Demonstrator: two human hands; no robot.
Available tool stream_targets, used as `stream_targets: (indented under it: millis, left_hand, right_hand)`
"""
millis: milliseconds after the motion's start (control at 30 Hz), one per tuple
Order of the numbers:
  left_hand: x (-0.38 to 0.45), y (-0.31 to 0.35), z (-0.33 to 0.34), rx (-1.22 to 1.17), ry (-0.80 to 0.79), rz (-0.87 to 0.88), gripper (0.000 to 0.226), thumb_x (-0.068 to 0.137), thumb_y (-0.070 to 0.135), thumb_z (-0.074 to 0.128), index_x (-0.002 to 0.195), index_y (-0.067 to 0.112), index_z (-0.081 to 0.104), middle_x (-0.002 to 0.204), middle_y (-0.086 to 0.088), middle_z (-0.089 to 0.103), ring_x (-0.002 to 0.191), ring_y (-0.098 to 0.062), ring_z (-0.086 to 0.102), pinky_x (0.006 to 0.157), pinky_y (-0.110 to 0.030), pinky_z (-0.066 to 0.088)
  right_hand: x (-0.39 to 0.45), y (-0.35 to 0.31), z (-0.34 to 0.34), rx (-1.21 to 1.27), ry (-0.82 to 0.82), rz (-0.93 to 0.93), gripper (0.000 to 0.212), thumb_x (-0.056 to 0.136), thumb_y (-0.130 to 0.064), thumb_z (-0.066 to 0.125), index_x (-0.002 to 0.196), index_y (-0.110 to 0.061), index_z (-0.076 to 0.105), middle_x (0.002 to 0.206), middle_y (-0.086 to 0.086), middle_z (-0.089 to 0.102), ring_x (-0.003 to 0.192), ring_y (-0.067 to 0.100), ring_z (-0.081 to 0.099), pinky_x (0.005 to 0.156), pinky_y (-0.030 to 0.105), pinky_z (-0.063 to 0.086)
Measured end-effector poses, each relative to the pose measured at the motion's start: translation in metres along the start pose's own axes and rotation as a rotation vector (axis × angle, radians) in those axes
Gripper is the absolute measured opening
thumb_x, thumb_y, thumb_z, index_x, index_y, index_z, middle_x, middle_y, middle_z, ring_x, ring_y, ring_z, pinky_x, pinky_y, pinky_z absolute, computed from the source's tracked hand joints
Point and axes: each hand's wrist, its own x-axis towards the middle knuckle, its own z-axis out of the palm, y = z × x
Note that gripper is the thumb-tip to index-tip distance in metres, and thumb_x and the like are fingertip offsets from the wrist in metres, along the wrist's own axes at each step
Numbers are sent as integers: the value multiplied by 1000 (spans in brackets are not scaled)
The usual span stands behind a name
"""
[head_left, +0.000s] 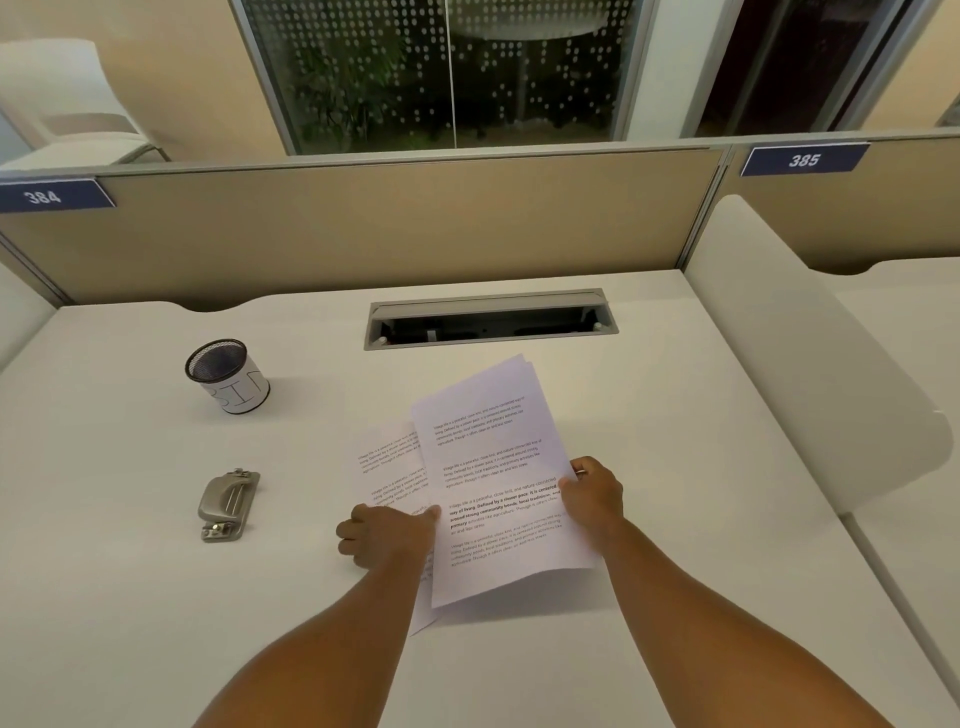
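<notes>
Printed white sheets (493, 452) are lifted off the white desk (649, 426) in the middle of the view, tilted to the right. My right hand (592, 493) grips their right edge, thumb on top. My left hand (389, 535) pinches the left edge of the same sheets with thumb and fingers. Another printed sheet (389, 467) lies flat on the desk underneath, to the left, partly covered by my left hand and the lifted sheets.
A metal hole punch (227, 505) lies at the left. Behind it stands a black mesh cup (226, 375) wrapped in paper marked BIN. A cable slot (491, 318) is set in the desk's back. Beige dividers enclose the back and right.
</notes>
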Motion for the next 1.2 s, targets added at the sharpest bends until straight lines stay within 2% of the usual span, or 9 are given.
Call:
stream_targets:
  millis: [133, 333, 400, 500, 667, 833, 933, 1100, 1200]
  left_hand:
    - [4, 0, 3, -11, 10, -5, 102, 67, 58, 82, 130, -6, 35, 131, -24, 44, 120, -32, 44, 99, -36, 41]
    - [14, -3, 4, -317, -69, -111, 102, 61, 33, 93, 133, -2, 30, 130, -24, 44, 118, -37, 52, 96, -46, 51]
    - [20, -7, 4, -438, -94, -105, 89, 66, 23, 91, 132, 1, 35, 130, -23, 49, 114, -39, 57, 93, -51, 54]
    - [27, -14, 1, -461, -87, -42, 50, 82, 21, 74, 124, 3, 52, 123, -19, 63, 107, -39, 63, 91, -48, 55]
    - [38, -20, -2, -462, -83, 75, 39, 97, 27, 53, 128, 5, 60, 128, -16, 64, 116, -39, 59, 101, -48, 49]
    - [41, -20, -7, -592, -181, 191, 25, 100, 20, 48, 117, 11, 64, 117, -12, 69, 102, -34, 64, 93, -46, 53]
    - [38, -19, -11, -677, -273, 252, 18, 99, 17, 49, 109, 17, 64, 112, -7, 71, 93, -27, 68, 81, -39, 54]
    - [34, -15, -22, -776, -476, 300, 14, 93, 30, 66, 101, 20, 73, 93, 0, 79, 80, -22, 77, 60, -32, 60]
    - [36, -15, -26, -793, -547, 301, 16, 97, 24, 60, 102, 19, 74, 95, -2, 79, 82, -23, 77, 61, -34, 61]
  right_hand:
    - [-2, 2, 1, 17, 7, 9, 18, 84, -10, 48, 87, -23, 60, 93, 2, 66, 79, 22, 59, 65, 27, 43]
    - [-3, 5, 1, 27, 0, 14, 17, 85, -10, 49, 90, -22, 60, 95, 1, 65, 84, 24, 59, 69, 28, 44]
    - [-3, 5, 0, 28, -1, 18, 18, 85, -11, 49, 93, -20, 62, 96, 1, 65, 88, 25, 60, 72, 30, 47]
    - [-2, 4, -4, 33, -7, 32, 19, 85, -12, 49, 97, -19, 63, 97, 0, 66, 92, 25, 61, 76, 32, 49]
    - [-4, 2, -8, 121, -45, 59, 20, 83, -12, 51, 96, -21, 64, 98, -1, 68, 91, 23, 63, 76, 32, 52]
    - [-3, -1, -8, 279, -108, 108, 18, 81, -8, 56, 93, -17, 66, 98, 4, 71, 93, 27, 68, 88, 44, 57]
    - [-3, -8, -6, 388, -168, 146, 16, 85, -5, 59, 91, -19, 65, 99, 4, 70, 90, 26, 69, 83, 41, 58]
    - [-5, -19, -8, 402, -229, 157, 15, 88, -7, 61, 91, -22, 61, 98, 5, 70, 86, 27, 69, 75, 38, 59]
    - [-5, -20, -8, 415, -262, 160, 15, 87, -6, 62, 96, -18, 62, 99, 7, 71, 88, 29, 71, 80, 46, 59]
